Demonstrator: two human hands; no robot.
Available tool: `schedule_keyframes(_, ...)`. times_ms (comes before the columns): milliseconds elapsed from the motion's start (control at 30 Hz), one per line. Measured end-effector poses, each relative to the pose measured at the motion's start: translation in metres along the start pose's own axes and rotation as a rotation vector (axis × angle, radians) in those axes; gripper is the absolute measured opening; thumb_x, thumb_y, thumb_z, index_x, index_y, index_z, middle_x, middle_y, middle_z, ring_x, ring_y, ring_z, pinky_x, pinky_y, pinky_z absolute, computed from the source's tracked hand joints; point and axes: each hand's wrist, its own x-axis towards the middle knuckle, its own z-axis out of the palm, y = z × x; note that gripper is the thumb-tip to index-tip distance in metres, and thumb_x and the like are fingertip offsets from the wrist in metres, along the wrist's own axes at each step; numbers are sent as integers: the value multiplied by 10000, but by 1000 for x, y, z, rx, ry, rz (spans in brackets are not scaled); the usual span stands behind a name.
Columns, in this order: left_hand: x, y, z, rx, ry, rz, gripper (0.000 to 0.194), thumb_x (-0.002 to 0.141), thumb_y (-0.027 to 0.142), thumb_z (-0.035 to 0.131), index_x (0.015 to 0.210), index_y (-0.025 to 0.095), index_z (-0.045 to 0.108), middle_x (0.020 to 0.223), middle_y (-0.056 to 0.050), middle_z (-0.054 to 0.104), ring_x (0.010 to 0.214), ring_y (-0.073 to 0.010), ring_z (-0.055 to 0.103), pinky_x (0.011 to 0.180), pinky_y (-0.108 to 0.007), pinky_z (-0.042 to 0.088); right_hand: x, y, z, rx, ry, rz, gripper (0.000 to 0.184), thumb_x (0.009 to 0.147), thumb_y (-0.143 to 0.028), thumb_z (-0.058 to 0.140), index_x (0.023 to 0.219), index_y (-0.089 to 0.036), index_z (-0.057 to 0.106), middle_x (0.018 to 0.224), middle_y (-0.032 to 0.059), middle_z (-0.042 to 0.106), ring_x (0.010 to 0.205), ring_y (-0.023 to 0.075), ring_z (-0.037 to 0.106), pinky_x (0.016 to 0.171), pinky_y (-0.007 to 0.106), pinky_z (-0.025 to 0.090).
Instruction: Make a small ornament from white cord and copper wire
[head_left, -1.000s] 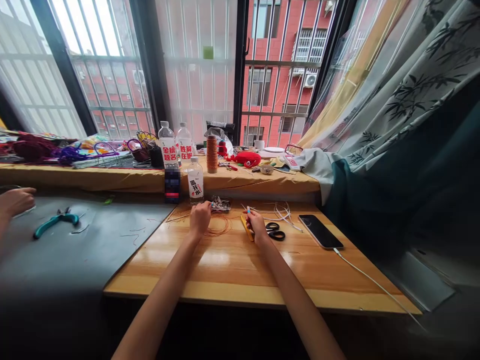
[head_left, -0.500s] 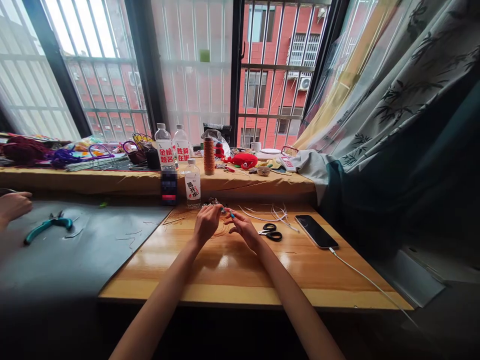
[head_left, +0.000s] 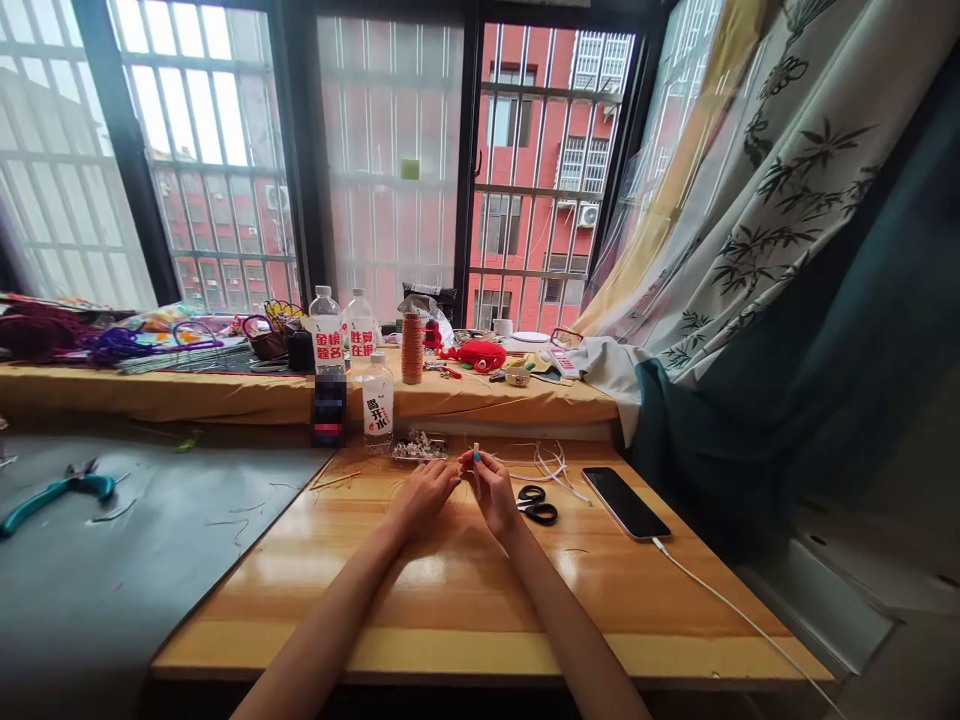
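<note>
One small white piece points upward, long axis near upright, above the desk, in the right hand's narrow, pinching grip. The left hand is just beside; whether its grip holds anything, I cannot tell. Around them: one scissors, handles rightward; one phone, slanting near-right; three bottles, upright.

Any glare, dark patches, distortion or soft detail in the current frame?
Head view: sky through the left window blows out white; glossy patches shine on the wooden table; the lower right corner sinks into shadow; the left window frame leans, probably wide-angle distortion; the pale piece at the right hand's fingertips is too small to identify.
</note>
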Motion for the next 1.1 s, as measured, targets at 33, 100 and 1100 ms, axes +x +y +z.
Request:
schedule_keyframes(33, -1, -1, 1, 15, -34, 3, 182, 851, 203, 368, 895, 170, 542, 852, -52, 583, 805, -172, 524, 732, -303, 404, 0, -1, 0, 38, 22, 14, 102, 628, -229, 644, 713, -174, 651, 728, 9, 607, 675, 97, 534, 639, 205, 430)
schedule_keyframes(100, -1, -2, 3, 40, -71, -25, 169, 834, 179, 392, 826, 169, 561, 824, -53, 582, 801, -179, 521, 722, -303, 394, 1, -3, -1, 106, 72, 41, 109, 612, -207, 656, 714, -169, 654, 720, 8, 614, 669, 93, 545, 636, 195, 439)
schedule_keyframes(1100, 8, 8, -18, -137, 221, -228, 333, 807, 185, 392, 1135, 174, 448, 1047, -94, 541, 975, -210, 466, 866, -363, 339, 8, -58, -39, 283, 152, -126, 106, 723, -129, 529, 703, -186, 616, 711, -12, 579, 627, 59, 543, 617, 174, 483)
